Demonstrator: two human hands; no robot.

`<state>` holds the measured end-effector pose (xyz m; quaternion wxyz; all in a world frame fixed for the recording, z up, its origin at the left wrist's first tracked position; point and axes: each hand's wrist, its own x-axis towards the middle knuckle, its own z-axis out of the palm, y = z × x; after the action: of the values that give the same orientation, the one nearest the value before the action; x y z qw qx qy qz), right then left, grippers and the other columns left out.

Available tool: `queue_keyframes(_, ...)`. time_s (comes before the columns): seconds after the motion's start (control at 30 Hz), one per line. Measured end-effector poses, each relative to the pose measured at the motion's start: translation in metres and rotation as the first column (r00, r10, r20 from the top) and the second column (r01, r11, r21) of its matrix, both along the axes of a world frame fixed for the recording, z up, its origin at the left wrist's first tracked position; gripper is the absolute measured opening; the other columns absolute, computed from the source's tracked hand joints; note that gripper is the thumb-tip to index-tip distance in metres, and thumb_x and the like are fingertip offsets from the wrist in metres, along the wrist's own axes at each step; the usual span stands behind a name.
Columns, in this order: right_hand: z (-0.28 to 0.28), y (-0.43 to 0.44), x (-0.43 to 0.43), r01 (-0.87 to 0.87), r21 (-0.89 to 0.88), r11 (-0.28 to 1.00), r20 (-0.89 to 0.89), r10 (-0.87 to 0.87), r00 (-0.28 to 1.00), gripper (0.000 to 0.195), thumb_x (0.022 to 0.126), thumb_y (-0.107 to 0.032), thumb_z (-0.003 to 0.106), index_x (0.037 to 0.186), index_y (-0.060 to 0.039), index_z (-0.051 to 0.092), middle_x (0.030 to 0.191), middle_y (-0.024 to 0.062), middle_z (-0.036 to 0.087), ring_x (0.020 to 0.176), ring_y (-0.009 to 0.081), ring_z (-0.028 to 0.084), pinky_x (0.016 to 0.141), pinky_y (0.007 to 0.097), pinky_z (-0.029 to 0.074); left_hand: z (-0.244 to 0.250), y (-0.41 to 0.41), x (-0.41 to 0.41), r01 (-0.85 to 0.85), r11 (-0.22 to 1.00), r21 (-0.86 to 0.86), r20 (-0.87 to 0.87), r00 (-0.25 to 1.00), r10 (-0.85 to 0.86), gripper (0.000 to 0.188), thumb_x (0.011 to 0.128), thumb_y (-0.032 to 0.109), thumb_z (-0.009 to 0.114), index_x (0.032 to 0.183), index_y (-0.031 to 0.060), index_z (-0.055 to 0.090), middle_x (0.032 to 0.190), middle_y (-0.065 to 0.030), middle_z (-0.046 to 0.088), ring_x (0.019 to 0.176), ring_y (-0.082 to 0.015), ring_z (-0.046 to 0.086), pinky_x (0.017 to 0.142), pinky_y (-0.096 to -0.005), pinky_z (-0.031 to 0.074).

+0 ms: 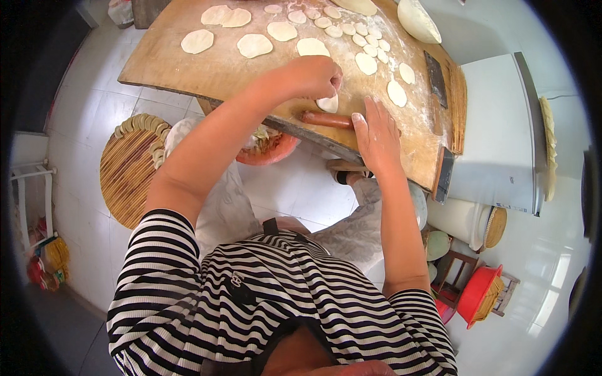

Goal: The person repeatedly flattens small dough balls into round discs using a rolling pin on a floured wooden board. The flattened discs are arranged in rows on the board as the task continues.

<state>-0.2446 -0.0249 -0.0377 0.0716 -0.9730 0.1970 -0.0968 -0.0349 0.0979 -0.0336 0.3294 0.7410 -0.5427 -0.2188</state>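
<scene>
My left hand (316, 77) is curled over a small dough wrapper (328, 103), whose near part shows below the fingers. The fingertips themselves are hidden. Just in front of the wrapper, close to the board's near edge, lies a wooden rolling pin (327, 119). My right hand (379, 136) rests over its right end, thumb on the wood and fingers stretched forward. Floury and broad, the wooden board (160, 61) carries several rolled wrappers (255, 45) on the left and middle. Several small dough discs (360, 41) lie farther back, with a larger piece of dough (356, 5) at the far edge.
A dark cleaver blade (435, 77) lies at the board's right side, by a bundle of thin sticks (457, 110). On the floor at left, a round stalk tray (124, 183) holds several dumplings (143, 123). A red basin (273, 155) of filling sits below the board's near edge.
</scene>
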Motion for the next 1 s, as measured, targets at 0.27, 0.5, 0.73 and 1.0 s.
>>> queue_keyframes(0.27,-0.008,-0.046,0.072,0.088,0.045,0.995,0.074,-0.091,0.993,0.062,0.102,-0.041,0.05,0.147,-0.0004,0.042,0.15,0.0286,0.043,0.138,0.0454,0.041,0.116,0.0491,0.031,0.011,-0.002,-0.003,-0.105,0.993,0.054,0.114,0.989,0.099,0.016,0.078,0.019,0.065,0.087,0.0107,0.075,0.087,-0.0104,0.074,0.082,-0.0294,0.069,0.073,-0.041,0.053)
queue_keyframes(0.5,0.0,0.01,-0.007,0.006,0.004,1.0,0.009,-0.006,1.0,0.062,0.103,-0.044,0.046,0.145,0.0003,0.045,0.15,0.0272,0.044,0.139,0.045,0.04,0.117,0.0487,0.03,0.003,0.006,0.0,0.008,0.998,0.055,0.041,0.999,-0.01,0.018,0.079,0.019,0.065,0.091,0.0114,0.075,0.088,-0.01,0.074,0.084,-0.0291,0.07,0.074,-0.0402,0.053)
queue_keyframes(0.73,-0.008,-0.038,0.06,0.063,-0.03,0.998,0.045,-0.061,0.997,0.059,0.105,-0.041,0.042,0.149,-0.0017,0.042,0.151,0.0251,0.044,0.141,0.04,0.039,0.117,0.0474,0.029,0.01,0.006,0.001,-0.106,0.992,0.074,0.079,0.992,0.1,0.019,0.078,0.018,0.064,0.092,0.0095,0.074,0.087,-0.0113,0.073,0.084,-0.0298,0.069,0.074,-0.0401,0.053)
queue_keyframes(1.0,0.002,0.014,-0.007,0.0,-0.024,1.0,-0.002,0.0,1.0,0.058,0.104,-0.041,0.045,0.145,0.0002,0.045,0.15,0.0264,0.044,0.138,0.0433,0.041,0.117,0.0496,0.03,-0.003,0.006,0.005,-0.001,1.0,-0.001,-0.035,0.999,0.001,0.021,0.078,0.022,0.064,0.092,0.0092,0.073,0.088,-0.0101,0.073,0.084,-0.0289,0.068,0.073,-0.0401,0.052)
